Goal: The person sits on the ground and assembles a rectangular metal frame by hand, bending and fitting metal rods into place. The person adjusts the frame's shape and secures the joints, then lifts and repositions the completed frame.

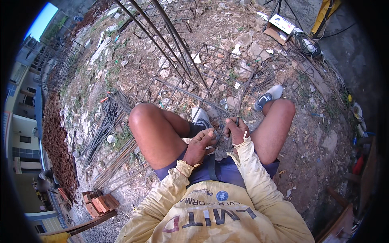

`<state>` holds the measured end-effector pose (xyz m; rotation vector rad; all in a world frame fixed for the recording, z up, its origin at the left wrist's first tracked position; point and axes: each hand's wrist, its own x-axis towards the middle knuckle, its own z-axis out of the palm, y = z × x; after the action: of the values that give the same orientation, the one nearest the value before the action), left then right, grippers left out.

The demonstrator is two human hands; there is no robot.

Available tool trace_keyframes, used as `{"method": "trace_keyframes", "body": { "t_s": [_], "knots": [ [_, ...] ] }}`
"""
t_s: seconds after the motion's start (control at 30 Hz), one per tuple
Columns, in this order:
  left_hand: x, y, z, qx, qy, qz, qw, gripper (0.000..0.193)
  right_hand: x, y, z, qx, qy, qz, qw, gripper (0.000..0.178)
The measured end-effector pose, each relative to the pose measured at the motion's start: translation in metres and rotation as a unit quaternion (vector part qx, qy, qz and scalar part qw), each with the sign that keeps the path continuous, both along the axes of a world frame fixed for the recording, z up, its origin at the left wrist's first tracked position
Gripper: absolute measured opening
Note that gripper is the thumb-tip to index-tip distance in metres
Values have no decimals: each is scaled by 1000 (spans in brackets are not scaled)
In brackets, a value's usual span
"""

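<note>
My left hand [199, 145] is closed in front of my lap, its thumb and fingers pinched together. Close by on the right, my right hand [237, 131] is curled round a slim dark piece [238, 120] whose kind I cannot make out. Thin grey wire [219, 135] shows between the two hands, against the left fingertips; the grip itself is partly hidden. Just beyond my hands and shoes lies a cage of steel rebar [186, 91], with several long upright bars [172, 38] rising out of it.
Bundles of rods and wire [109, 117] lie on rubble at the left. Red bricks [99, 202] are stacked at lower left. Far right, an open cardboard box [279, 29] stands beside coiled cable [306, 44]. Another rebar cage [174, 16] lies farther back.
</note>
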<state>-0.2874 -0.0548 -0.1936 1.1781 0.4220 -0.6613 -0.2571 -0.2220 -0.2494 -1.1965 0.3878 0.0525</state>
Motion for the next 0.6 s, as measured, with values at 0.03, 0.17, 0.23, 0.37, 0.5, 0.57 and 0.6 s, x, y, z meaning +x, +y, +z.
{"method": "trace_keyframes", "body": {
  "t_s": [0.03, 0.17, 0.23, 0.37, 0.5, 0.57, 0.6],
  "knots": [
    [-1, -1, 1, -1, 1, 2, 1000, 39, 1, -1, -4, 15, -6, -12, 1000, 20],
    [-4, 2, -7, 8, 2, -6, 1000, 43, 0, 1, 2, 52, -16, -67, 996, 18],
    [-5, 1, -6, 9, -2, -9, 1000, 42, 0, -2, 6, 72, -17, -75, 994, 17],
    [-7, 2, -5, 13, -13, -11, 1000, 38, -1, -3, 16, 80, -47, -80, 993, 16],
    [-7, -3, 0, 9, -4, -3, 1000, 33, 7, -13, 23, 70, -100, -67, 990, 17],
    [-6, -1, -4, -4, -1, -1, 1000, 34, 17, -19, 37, 57, -120, -53, 990, 18],
    [-5, -2, -2, -6, -3, 1, 1000, 33, 24, -24, 46, 50, -130, -49, 989, 18]
  ]
}}
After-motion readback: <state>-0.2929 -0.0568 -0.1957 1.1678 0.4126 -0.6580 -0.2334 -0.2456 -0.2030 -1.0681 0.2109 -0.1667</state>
